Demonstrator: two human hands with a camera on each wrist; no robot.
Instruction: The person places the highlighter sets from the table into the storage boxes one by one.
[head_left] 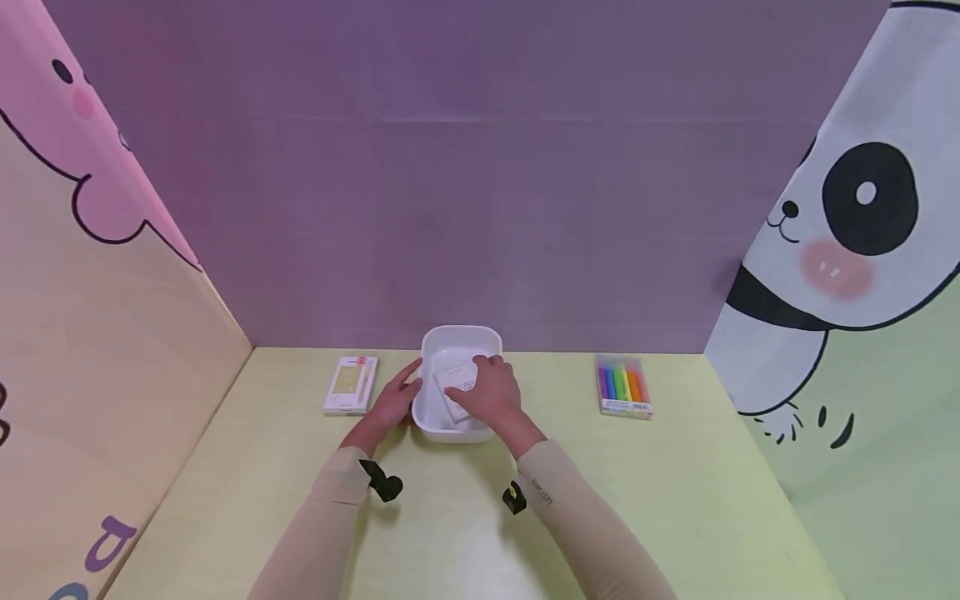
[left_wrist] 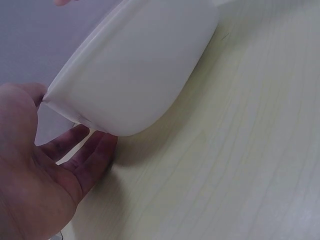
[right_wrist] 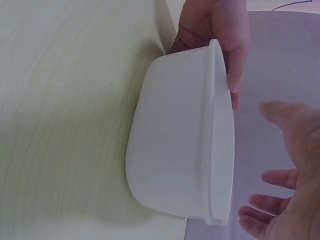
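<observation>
Lying inside the white basin [head_left: 461, 340], just below the centre of the frame, the flat white piece [head_left: 456, 377] is slanting, its long axis running from upper left toward lower right; the basin's own length is running nearly up and down the frame, so I am reading the two as askew to each other; the piece is sitting beneath the right hand [head_left: 493, 393] and toward the left of it in the frame, partly covered by it, which is making that hand the nearer one; the left hand [head_left: 392, 402] is standing at the basin's left edge, apart from the piece. Through the right wrist view I am seeing the right hand's fingers spreading loosely above the rim, well parted from the thumb and holding nothing; the basin wall is hiding the piece from that side; the left hand is gripping the basin, its thumb resting at the rim and its fingers bending in against the outer wall, with only the wall's edge filling that grasp. Farther out, I am seeing a white box with a gold panel [head_left: 350, 386] resting left of the basin and a pack of coloured markers [head_left: 624, 387] resting right of it, both lying on the pale table [head_left: 551, 392].
</observation>
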